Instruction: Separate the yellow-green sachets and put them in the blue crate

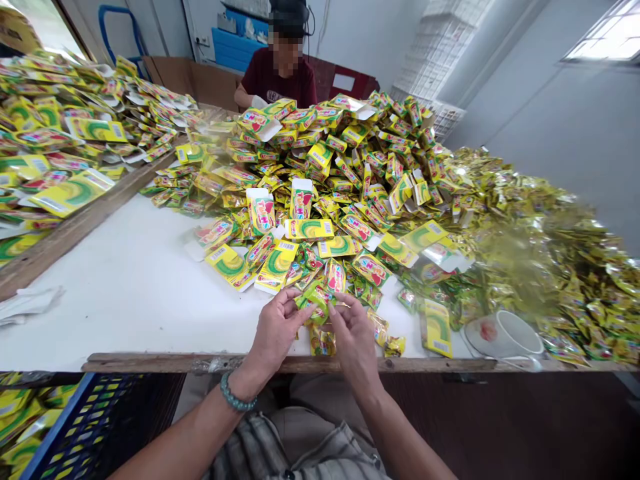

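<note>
Left hand [274,330] pinches the left side of a crinkled, glossy green-yellow sachet [317,300] between thumb and curled fingers; right hand [358,337] has thumb and index nearly closed on its right side. Sachet is up off the smooth white tabletop [145,287], at the near edge of the pile. Around it: flat rectangular printed cartons [277,265], thin card, some with white flaps open. Shiny, wrinkled sachet heap [600,280] at right. Round white mug [483,337] sits near the rough wooden edge strip [150,362]. Round-bead bracelet [234,395] on left wrist. Blue perforated crate [75,427] lower left.
</note>
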`<state>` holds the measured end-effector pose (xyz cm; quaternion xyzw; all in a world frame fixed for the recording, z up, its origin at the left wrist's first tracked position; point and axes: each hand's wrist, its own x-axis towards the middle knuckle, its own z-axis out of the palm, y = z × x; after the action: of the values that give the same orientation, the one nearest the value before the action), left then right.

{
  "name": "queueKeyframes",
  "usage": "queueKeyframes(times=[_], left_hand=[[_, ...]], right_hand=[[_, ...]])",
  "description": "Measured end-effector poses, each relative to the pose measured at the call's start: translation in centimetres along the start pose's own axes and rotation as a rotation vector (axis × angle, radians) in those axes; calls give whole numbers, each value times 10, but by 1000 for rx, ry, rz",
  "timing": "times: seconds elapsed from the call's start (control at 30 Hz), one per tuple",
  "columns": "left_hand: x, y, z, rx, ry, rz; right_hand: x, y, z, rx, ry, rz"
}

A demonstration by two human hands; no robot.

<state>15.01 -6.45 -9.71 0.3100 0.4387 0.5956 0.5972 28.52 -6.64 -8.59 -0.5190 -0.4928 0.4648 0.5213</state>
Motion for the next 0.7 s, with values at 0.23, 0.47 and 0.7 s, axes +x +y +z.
queueKeyframes(times=[0.23, 0.47, 0.7], left_hand=[[2, -7, -5, 155, -83, 8], [8, 13, -11, 402, -110, 48], [64, 65, -27, 1347, 306, 475]], right_hand=[[5, -5, -15, -338, -69, -98], [10, 0, -24, 20, -173, 73], [24, 0, -18, -133, -168, -72]])
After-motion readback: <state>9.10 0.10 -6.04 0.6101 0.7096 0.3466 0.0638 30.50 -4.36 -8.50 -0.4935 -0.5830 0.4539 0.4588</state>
